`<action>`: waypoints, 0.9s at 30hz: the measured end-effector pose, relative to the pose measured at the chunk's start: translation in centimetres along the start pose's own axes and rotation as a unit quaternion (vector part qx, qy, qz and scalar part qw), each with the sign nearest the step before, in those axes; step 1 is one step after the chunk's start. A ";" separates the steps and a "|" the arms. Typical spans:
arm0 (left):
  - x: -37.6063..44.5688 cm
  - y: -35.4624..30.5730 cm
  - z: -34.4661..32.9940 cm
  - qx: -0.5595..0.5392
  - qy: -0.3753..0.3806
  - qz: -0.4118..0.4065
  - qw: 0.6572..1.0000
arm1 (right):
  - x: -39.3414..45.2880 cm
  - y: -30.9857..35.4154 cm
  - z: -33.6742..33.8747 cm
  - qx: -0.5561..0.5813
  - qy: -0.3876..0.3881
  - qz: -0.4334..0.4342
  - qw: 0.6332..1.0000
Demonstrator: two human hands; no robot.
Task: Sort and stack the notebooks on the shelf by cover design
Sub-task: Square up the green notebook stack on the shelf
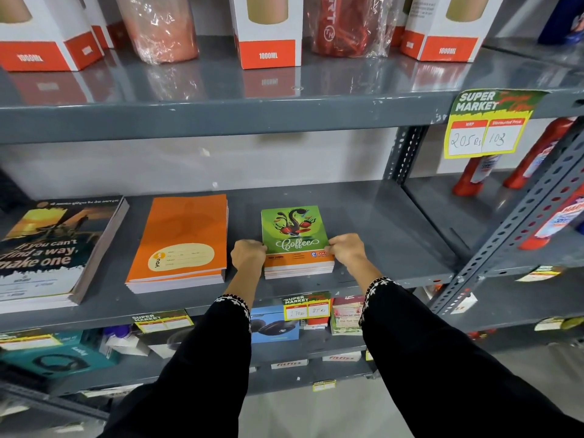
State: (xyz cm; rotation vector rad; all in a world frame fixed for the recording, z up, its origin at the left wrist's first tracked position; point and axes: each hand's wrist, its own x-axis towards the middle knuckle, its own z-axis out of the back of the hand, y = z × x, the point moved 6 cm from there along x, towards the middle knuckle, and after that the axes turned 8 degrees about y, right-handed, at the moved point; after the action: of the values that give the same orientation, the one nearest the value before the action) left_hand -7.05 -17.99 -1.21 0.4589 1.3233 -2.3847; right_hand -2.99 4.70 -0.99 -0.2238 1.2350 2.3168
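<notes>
Three stacks of notebooks lie on the grey middle shelf (395, 222). At the left is a stack with a dark sunset cover (53, 245) reading "If you can't find a way, make one". Beside it sits an orange stack (183, 238) with a yellow label. In the middle is a small stack with a green "Coffee" cover (294, 229). My left hand (248, 256) grips that stack's left edge, and my right hand (347, 249) grips its right edge. Both hands' fingers curl around the stack near its front.
The shelf above holds white and red "1000ML" boxes (268, 30) and plastic-wrapped bottles (347, 23). A yellow price tag (486, 124) hangs at the right. Red bottles (480, 175) stand on the right-hand rack. Boxes (275, 324) fill the lower shelf.
</notes>
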 end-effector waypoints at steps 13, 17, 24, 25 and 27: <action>-1.5 1.0 -0.2 -0.038 -0.038 -0.054 0.997 | -0.7 -1.2 0.0 0.055 -0.013 -0.010 0.998; -2.7 1.6 -0.4 -0.066 -0.047 -0.108 0.991 | -2.0 -1.2 0.3 0.048 -0.016 0.036 0.998; -4.8 3.1 -1.6 0.013 -0.021 -0.203 0.979 | -3.7 -1.4 -1.3 -0.082 0.022 0.154 0.984; -4.9 3.3 -1.8 0.032 -0.013 -0.211 0.977 | -3.7 -1.5 -1.5 -0.092 0.023 0.152 0.984; -5.2 3.4 -2.0 0.063 0.003 -0.223 0.973 | -3.4 -1.6 -1.6 -0.108 0.019 0.141 0.984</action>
State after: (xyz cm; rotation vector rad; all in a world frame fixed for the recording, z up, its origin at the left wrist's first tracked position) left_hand -0.71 -17.06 -2.37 0.2166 1.4022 -2.8460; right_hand 0.65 2.95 -1.85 -0.1776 1.0890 2.7058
